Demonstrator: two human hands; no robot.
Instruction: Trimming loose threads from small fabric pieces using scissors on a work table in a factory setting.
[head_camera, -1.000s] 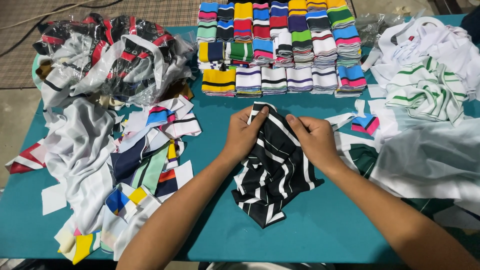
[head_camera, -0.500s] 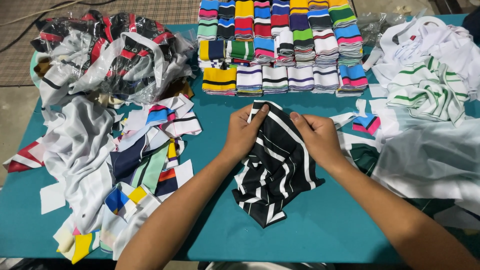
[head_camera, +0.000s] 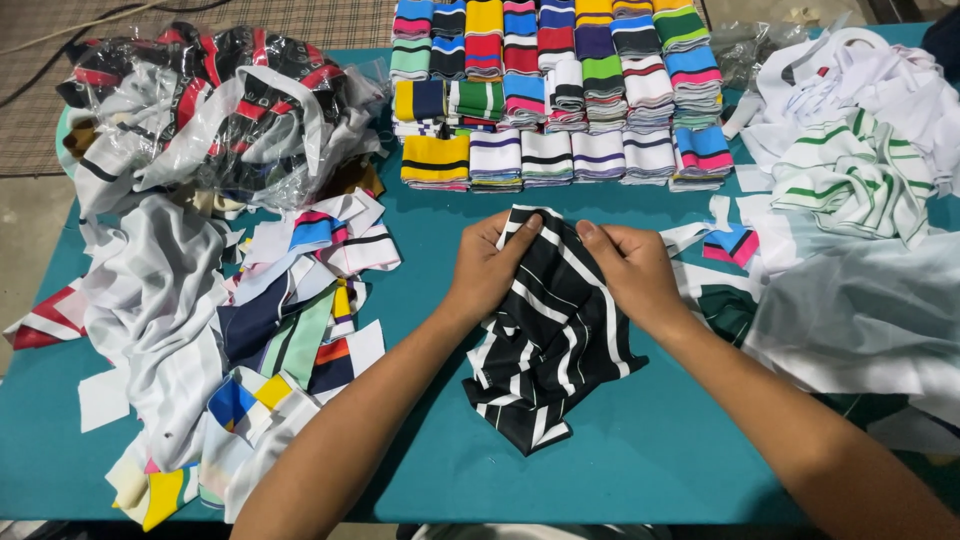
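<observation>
A bunch of black knit fabric with white stripes (head_camera: 548, 340) lies on the teal table (head_camera: 660, 460) in front of me. My left hand (head_camera: 490, 265) grips its upper left edge, thumb on top. Gripping the upper right edge is my right hand (head_camera: 630, 270), and the two thumbs almost meet near the top of the fabric. The lower part of the fabric spreads loose on the table towards me.
Stacks of folded striped collars in many colours (head_camera: 560, 90) line the far edge. A heap of clear plastic bags with dark fabric (head_camera: 220, 110) sits at far left. Loose coloured scraps (head_camera: 260, 330) lie left. White and green-striped cloth (head_camera: 860, 180) piles up at right.
Both hands have shifted slightly along the top edge of the black striped fabric, drawing closer together. The fabric has bunched a little more beneath them.
</observation>
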